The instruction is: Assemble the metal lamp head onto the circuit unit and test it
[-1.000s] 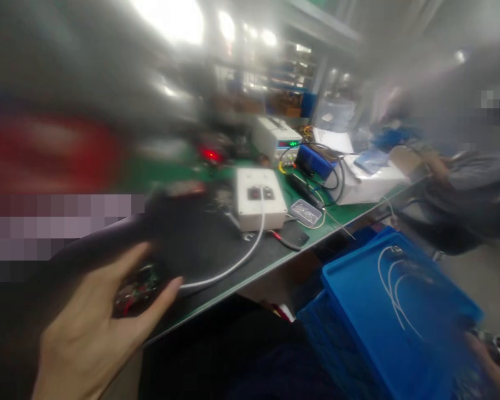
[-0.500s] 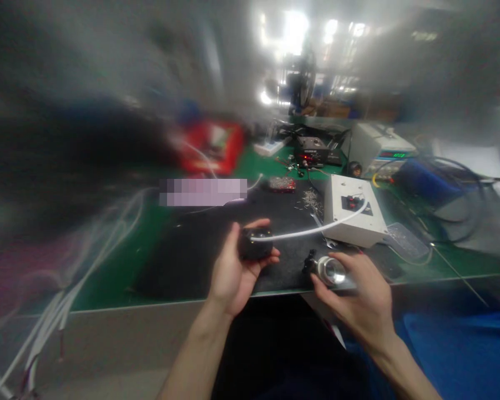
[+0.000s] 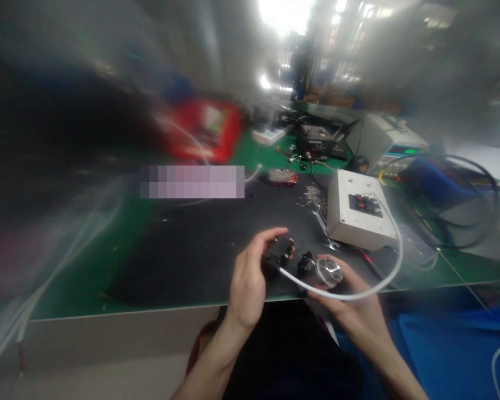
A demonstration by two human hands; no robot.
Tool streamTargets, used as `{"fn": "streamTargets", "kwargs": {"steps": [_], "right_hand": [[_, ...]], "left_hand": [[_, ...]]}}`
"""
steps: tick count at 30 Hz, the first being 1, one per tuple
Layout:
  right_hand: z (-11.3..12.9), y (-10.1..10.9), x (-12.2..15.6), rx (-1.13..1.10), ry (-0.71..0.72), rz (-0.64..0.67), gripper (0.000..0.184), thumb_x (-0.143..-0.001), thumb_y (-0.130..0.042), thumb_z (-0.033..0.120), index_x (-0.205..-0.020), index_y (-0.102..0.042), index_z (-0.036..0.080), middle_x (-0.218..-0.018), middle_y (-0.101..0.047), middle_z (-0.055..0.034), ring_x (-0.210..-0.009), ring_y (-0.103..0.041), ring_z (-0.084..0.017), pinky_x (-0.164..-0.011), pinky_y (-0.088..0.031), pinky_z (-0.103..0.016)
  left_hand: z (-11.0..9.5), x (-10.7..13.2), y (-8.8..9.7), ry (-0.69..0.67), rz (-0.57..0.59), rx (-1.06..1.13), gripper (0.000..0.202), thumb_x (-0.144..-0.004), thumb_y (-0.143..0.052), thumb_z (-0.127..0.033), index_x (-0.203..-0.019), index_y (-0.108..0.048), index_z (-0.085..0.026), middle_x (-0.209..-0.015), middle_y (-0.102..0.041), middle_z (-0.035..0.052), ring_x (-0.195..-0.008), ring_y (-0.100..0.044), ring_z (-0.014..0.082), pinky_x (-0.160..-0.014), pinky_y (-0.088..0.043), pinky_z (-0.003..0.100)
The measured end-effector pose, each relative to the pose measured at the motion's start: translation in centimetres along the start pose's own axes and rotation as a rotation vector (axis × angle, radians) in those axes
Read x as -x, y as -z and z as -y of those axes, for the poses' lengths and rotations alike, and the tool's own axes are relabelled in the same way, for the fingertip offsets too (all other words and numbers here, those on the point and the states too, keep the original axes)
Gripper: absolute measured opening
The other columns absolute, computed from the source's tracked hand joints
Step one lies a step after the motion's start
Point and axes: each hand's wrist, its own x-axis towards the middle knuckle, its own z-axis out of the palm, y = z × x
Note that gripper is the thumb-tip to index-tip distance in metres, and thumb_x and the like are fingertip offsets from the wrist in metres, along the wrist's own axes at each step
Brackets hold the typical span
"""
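My left hand (image 3: 250, 280) is closed around a black housing (image 3: 280, 251), tilted towards the right. A white cable (image 3: 337, 295) leaves the housing, loops in front of my right hand and bends up to the terminals on a white box (image 3: 360, 222). In my right hand (image 3: 354, 297) is a clear round lens part (image 3: 329, 271) with a small black fitting (image 3: 305, 263) on its left side. The fitting and the housing are close together with a small gap between them. Both are held above the black mat (image 3: 183, 255). The cable hides some of my right fingers.
A wrench (image 3: 325, 230) and a pile of small pins (image 3: 313, 195) lie left of the white box. Behind are a red tray of pins (image 3: 283, 178), a black soldering station (image 3: 316, 141) and a power supply (image 3: 395, 141). A red bin (image 3: 208, 130) stands back left.
My left hand has moved right and turned the housing, bringing it close to the lens part. The cable now sags in a loop before my right hand, and the view has shifted slightly.
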Motion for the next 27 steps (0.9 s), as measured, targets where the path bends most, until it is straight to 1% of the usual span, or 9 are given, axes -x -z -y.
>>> {"fn": "streamTargets", "kwargs": {"steps": [2, 3, 5, 8, 11, 15, 20, 24, 27], "right_hand": [[0.9, -0.2, 0.9, -0.102, -0.079, -0.024, 0.061, -0.082, -0.088, 0.042, -0.133, -0.064, 0.021, -0.118, -0.072, -0.0077, -0.103, -0.072, -0.027, -0.102, -0.058, -0.039], [1.2, -0.3, 1.3, -0.138, -0.08, -0.029, 0.063, -0.08, -0.09, 0.041, -0.134, -0.064, 0.021, -0.116, -0.073, -0.0079, -0.101, -0.073, -0.027, -0.102, -0.059, -0.039], [1.8, -0.2, 1.9, -0.177, -0.019, -0.048, 0.065, -0.078, -0.093, 0.039, -0.133, -0.064, 0.022, -0.116, -0.073, -0.0078, -0.099, -0.074, -0.026, -0.099, -0.06, -0.037], [2.0, 0.0, 2.0, -0.138, 0.118, -0.064, 0.061, -0.079, -0.092, 0.035, -0.132, -0.065, 0.026, -0.12, -0.073, -0.0057, -0.1, -0.074, -0.023, -0.096, -0.061, -0.03], [1.9, 0.5, 1.8, -0.071, 0.205, -0.04, 0.059, -0.082, -0.091, 0.033, -0.134, -0.063, 0.028, -0.121, -0.072, -0.0037, -0.1, -0.074, -0.021, -0.096, -0.06, -0.027], [1.9, 1.1, 1.6, -0.005, 0.265, 0.006, 0.061, -0.083, -0.09, 0.031, -0.136, -0.061, 0.029, -0.125, -0.07, -0.003, -0.107, -0.072, -0.021, -0.097, -0.059, -0.027], [2.1, 1.5, 1.6, 0.009, 0.306, 0.025, 0.059, -0.085, -0.089, 0.029, -0.137, -0.06, 0.03, -0.128, -0.069, -0.0028, -0.112, -0.07, -0.021, -0.098, -0.058, -0.027], [2.0, 1.7, 1.4, -0.005, 0.287, 0.04, 0.062, -0.084, -0.089, 0.027, -0.137, -0.06, 0.03, -0.128, -0.068, -0.0027, -0.114, -0.069, -0.021, -0.101, -0.057, -0.028], [1.8, 1.9, 1.2, 0.021, 0.271, 0.079, 0.063, -0.083, -0.09, 0.024, -0.138, -0.06, 0.031, -0.129, -0.068, -0.0018, -0.116, -0.068, -0.021, -0.104, -0.055, -0.029]], "left_hand": [[0.1, 0.6, -0.4, -0.019, 0.006, -0.096, 0.057, -0.108, -0.031, -0.058, -0.122, -0.073, -0.022, -0.118, -0.073, 0.008, -0.111, -0.068, 0.0288, -0.103, -0.053, 0.042], [0.1, 0.9, -0.5, -0.026, 0.034, -0.138, 0.057, -0.109, -0.029, -0.057, -0.123, -0.073, -0.023, -0.118, -0.073, 0.0067, -0.113, -0.067, 0.0278, -0.105, -0.051, 0.041], [-0.1, 1.5, -0.5, -0.078, 0.097, -0.214, 0.055, -0.111, -0.025, -0.054, -0.127, -0.07, -0.026, -0.121, -0.072, 0.004, -0.114, -0.066, 0.0253, -0.108, -0.048, 0.04], [-0.4, 1.9, -0.4, -0.227, 0.142, -0.288, 0.049, -0.113, -0.025, -0.045, -0.128, -0.069, -0.028, -0.123, -0.07, 0.0023, -0.114, -0.064, 0.0226, -0.105, -0.047, 0.037], [-0.6, 1.9, -0.2, -0.369, 0.185, -0.351, 0.046, -0.113, -0.027, -0.037, -0.129, -0.068, -0.026, -0.127, -0.067, 0.0037, -0.116, -0.062, 0.0222, -0.1, -0.048, 0.035], [-0.5, 1.8, 0.2, -0.489, 0.24, -0.429, 0.044, -0.112, -0.027, -0.031, -0.13, -0.067, -0.023, -0.127, -0.064, 0.006, -0.117, -0.06, 0.0222, -0.097, -0.048, 0.034], [-0.4, 1.8, 0.8, -0.58, 0.282, -0.521, 0.043, -0.11, -0.029, -0.026, -0.133, -0.064, -0.02, -0.13, -0.062, 0.0083, -0.119, -0.059, 0.0236, -0.099, -0.047, 0.035], [-0.5, 1.6, 1.1, -0.647, 0.287, -0.572, 0.042, -0.108, -0.031, -0.023, -0.134, -0.063, -0.019, -0.131, -0.062, 0.0094, -0.121, -0.059, 0.0252, -0.102, -0.047, 0.038], [-0.4, 1.4, 1.3, -0.662, 0.305, -0.604, 0.04, -0.107, -0.034, -0.022, -0.133, -0.065, -0.019, -0.13, -0.063, 0.0094, -0.12, -0.059, 0.0253, -0.103, -0.047, 0.038]]}}
